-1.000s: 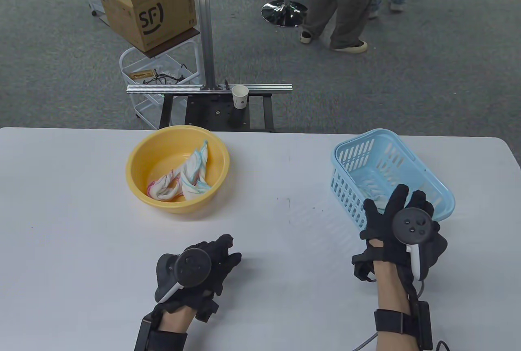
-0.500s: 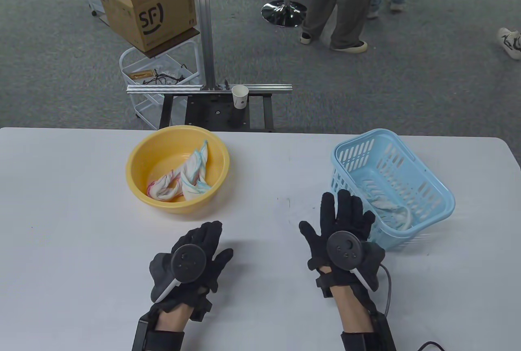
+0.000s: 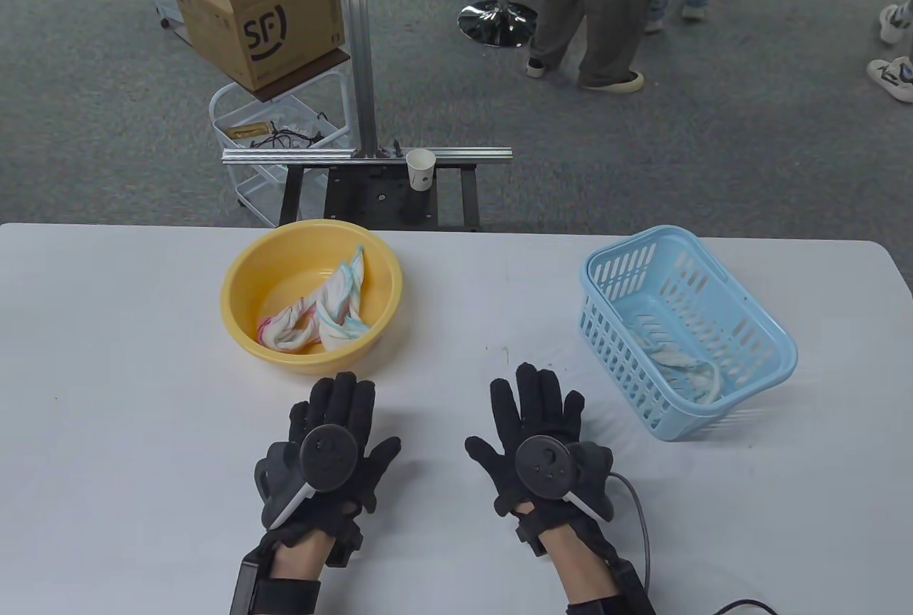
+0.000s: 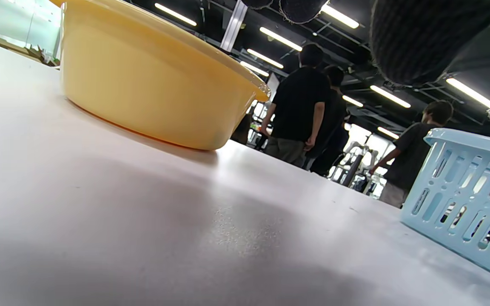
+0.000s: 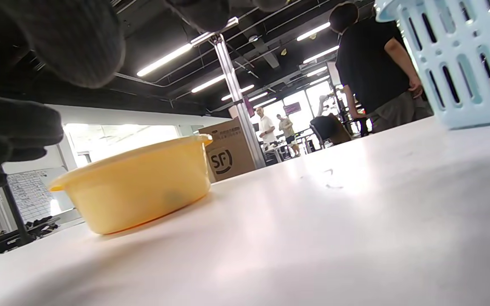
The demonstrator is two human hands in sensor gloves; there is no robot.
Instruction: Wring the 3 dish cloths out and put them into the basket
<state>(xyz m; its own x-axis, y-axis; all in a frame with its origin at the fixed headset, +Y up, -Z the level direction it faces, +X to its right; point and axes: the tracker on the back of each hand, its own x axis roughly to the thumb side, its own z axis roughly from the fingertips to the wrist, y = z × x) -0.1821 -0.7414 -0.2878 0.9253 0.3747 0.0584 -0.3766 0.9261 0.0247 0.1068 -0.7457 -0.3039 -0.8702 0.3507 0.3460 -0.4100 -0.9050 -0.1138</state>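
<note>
I see the table [image 3: 107, 372] bearing a yellow bowl [image 3: 242, 287] on the left and a blue basket [image 3: 767, 337] on the right, its long axis running far-left to near-right. One cloth [image 3: 685, 362] lies in the basket along that axis. Two twisted cloths [image 3: 321, 312] sit in the bowl, angled near-left to far-right. My left hand [image 3: 332, 454] and right hand [image 3: 538, 447] hover between them, fingers straight and spread, holding nothing.

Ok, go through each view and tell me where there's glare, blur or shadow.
Table view: sharp, even light, soft shadows beside the basket. Left wrist view: near table blurred, fingers dark and out of focus. Right wrist view: glare on the table, ceiling lights blown out.
</note>
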